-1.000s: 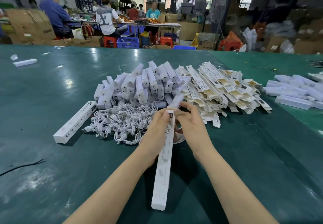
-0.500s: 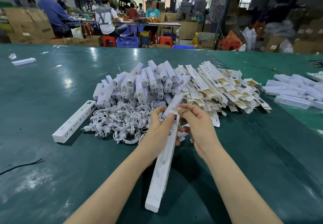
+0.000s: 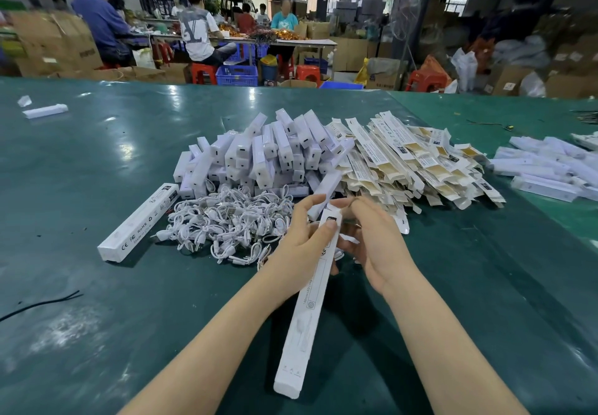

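We hold a long, slim white cardboard box (image 3: 310, 304) with square edges and small grey print at the centre of the frame, above the glossy, scuffed dark green table (image 3: 97, 350). Its long axis runs from the lower centre up toward the middle, leaning slightly right, with the closed near end pointing at the bottom edge. Our left hand (image 3: 301, 246) grips the box near its upper end, thumb pressed flat on the printed face and fingers wrapped behind. Our right hand (image 3: 375, 246) curls its fingers onto the top end and pinches it there. Just beyond the hands lie a tangled heap of thin white cables (image 3: 226, 220), a mound of smooth white plastic bars (image 3: 268, 155) and, right of it, a fanned stack of flat unfolded white-and-tan cartons (image 3: 404, 162); all three crowd the far side of the box. A matching closed white box (image 3: 139, 222) lies slantwise at the left, well apart from the hands, and more white boxes (image 3: 543, 168) are stacked at the right edge. Bare tabletop opens in the lower left, where a black wire (image 3: 38, 304) lies, and in the lower right.
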Motion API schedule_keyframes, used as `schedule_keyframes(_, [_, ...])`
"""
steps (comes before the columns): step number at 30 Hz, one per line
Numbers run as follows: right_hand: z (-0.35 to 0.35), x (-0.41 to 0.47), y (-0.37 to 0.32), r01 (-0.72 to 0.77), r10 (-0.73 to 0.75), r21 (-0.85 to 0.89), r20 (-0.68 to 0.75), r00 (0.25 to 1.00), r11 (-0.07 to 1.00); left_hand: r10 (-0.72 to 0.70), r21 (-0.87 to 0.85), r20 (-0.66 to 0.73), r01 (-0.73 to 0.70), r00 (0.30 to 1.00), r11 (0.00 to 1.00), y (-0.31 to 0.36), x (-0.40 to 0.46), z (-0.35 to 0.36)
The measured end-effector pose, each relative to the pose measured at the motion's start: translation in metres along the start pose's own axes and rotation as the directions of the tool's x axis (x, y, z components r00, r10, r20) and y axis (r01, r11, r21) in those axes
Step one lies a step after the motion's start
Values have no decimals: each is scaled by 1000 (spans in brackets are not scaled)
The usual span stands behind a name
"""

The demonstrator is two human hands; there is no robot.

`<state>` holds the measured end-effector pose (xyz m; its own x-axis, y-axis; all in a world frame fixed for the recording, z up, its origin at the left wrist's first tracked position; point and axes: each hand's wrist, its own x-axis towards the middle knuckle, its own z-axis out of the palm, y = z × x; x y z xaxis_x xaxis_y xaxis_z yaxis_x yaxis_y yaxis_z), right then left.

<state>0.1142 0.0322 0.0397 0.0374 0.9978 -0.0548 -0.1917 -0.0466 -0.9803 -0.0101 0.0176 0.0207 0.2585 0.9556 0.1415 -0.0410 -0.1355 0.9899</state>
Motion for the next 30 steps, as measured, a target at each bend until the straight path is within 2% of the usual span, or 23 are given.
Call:
schedule_keyframes(8, [0, -3, -2, 105, -105, -157, 9, 994, 982, -13, 51, 38, 11, 999, 999, -3, 0, -4])
schedule_keyframes(13, [1, -3, -2, 180, -166, -258, 74, 983, 949, -33, 38, -9, 33, 999, 999, -1, 0, -4])
schedule_keyframes(18, [-2, -1, -2, 177, -146, -276, 130, 981, 944, -50, -5, -93, 49, 994, 999, 2, 0, -4])
schedule_keyframes(19, [-4, 1, -3, 198, -177, -290, 97, 979, 936, -56, -31, -126, 52, 990, 998, 4, 0, -6])
schedule_keyframes(22, [-22, 9, -5, 248, -318, -368, -143, 937, 896, -107, -229, -269, 44, 957, 972, 10, 4, -22])
schedule_keyframes(24, [-33, 11, -5, 226, -365, -507, -193, 911, 832, -151, -400, -336, 4, 930, 916, 12, 7, -34])
schedule_keyframes(27, [-41, 17, 1, 176, -300, -698, -59, 952, 694, -205, -595, -346, -46, 915, 802, 12, 10, -43])
schedule_keyframes(30, [-41, 18, 10, 230, -186, -904, 172, 967, 360, -262, -703, -364, -80, 894, 706, 10, 10, -47])
